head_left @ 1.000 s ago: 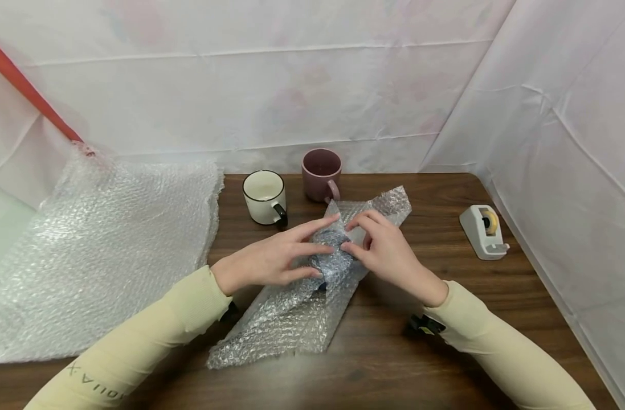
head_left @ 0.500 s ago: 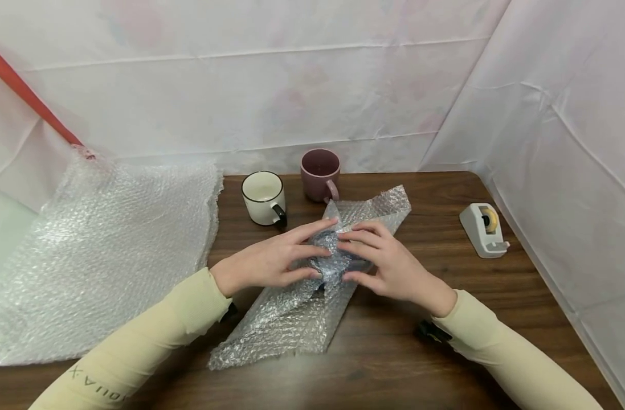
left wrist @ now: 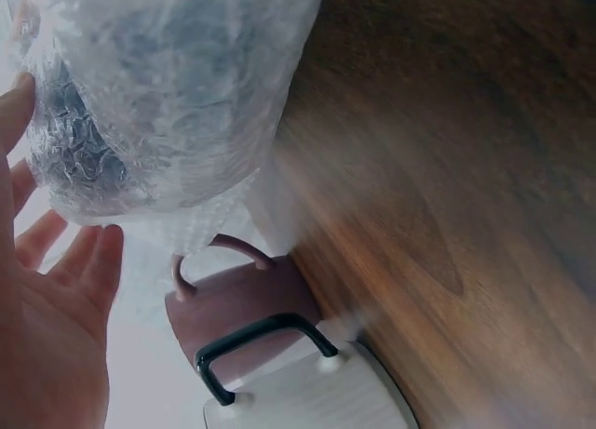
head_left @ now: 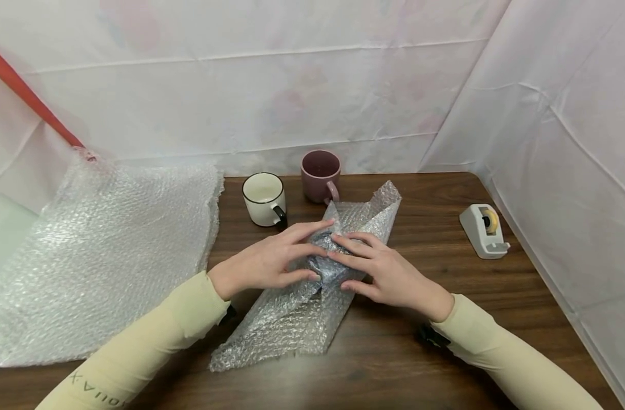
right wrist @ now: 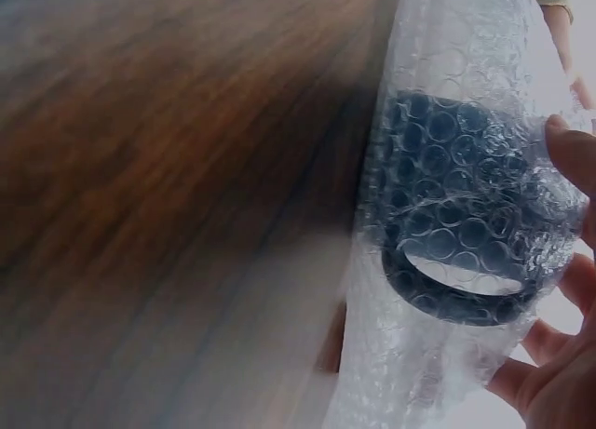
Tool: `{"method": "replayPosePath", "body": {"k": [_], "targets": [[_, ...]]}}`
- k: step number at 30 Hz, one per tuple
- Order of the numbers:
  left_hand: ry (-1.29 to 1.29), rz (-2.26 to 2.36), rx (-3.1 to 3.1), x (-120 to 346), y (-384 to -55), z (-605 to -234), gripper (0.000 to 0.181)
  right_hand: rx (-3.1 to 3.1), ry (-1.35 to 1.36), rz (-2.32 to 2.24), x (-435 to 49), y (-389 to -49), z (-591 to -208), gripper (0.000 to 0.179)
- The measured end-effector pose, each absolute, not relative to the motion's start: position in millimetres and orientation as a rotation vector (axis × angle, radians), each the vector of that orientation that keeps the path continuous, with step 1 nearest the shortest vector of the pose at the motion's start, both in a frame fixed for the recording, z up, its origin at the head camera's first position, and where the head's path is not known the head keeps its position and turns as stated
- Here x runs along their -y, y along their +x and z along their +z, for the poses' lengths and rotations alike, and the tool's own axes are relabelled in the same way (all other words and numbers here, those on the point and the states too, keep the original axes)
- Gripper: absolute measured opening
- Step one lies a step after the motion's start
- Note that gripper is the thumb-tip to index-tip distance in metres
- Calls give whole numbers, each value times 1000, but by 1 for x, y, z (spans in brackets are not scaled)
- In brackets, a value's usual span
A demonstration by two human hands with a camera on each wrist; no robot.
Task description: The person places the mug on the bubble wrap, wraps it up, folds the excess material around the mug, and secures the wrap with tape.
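A dark blue mug (right wrist: 456,178) with its loop handle lies inside a strip of bubble wrap (head_left: 291,322) at mid-table. Over the bundle's left side, my left hand (head_left: 271,259) rests with fingers spread, its fingertips touching the wrap. From the right, my right hand (head_left: 389,273) lays nearly straight fingers across the folded wrap on top, thumb lower at the side. The wrap's two ends stick out loose, one toward the back right, one toward the front left. The left wrist view shows the wrapped mug (left wrist: 177,103) with fingers along its edge.
A white mug with black rim and handle (head_left: 261,205) and a mauve mug (head_left: 317,182) stand behind the bundle. Large bubble wrap sheets (head_left: 122,245) cover the table's left. A tape dispenser (head_left: 481,230) is at the right. White curtains enclose the back and right.
My right hand has gone from pinching at the wrap's top to lying flatter over it, then shifted slightly left. The wrap's back right end has folded inward. My left hand has barely moved.
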State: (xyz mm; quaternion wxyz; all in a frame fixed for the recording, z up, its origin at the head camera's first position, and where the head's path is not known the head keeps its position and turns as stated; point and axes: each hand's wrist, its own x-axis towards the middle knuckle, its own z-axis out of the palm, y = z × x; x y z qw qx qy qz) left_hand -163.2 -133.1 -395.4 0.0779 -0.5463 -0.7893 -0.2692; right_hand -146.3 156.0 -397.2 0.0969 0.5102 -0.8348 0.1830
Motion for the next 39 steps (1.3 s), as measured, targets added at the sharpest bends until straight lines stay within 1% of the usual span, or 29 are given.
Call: {"method": "replayPosePath", "body": {"k": [10, 14, 18, 23, 28, 31, 33, 35, 39], "targets": [[-1530, -611, 2440, 161, -142, -376, 40, 2481, 1488, 529, -152, -146, -397, 49], [-1581, -458, 2361, 173, -128, -371, 39, 2465, 1482, 528, -151, -147, -399, 48], [-1646, -376, 2253, 179, -106, -372, 39, 2438, 1497, 524, -152, -147, -401, 47], [-1726, -344, 2182, 180, -74, -380, 28, 2429, 1509, 513, -152, -147, -401, 46], [-1775, -313, 2201, 187, -54, -390, 25, 2439, 1512, 509, -152, -148, -401, 47], [-1771, -244, 2213, 194, -48, -395, 24, 2445, 1512, 516, -151, -148, -400, 47], [-1760, -157, 2187, 199, -48, -397, 18, 2448, 1511, 520, -151, -148, -400, 47], [-1738, -56, 2141, 204, -50, -399, 16, 2450, 1511, 523, -152, -148, -399, 47], [-1680, 131, 2064, 214, -57, -400, 25, 2457, 1507, 524, -153, -147, -399, 47]]}}
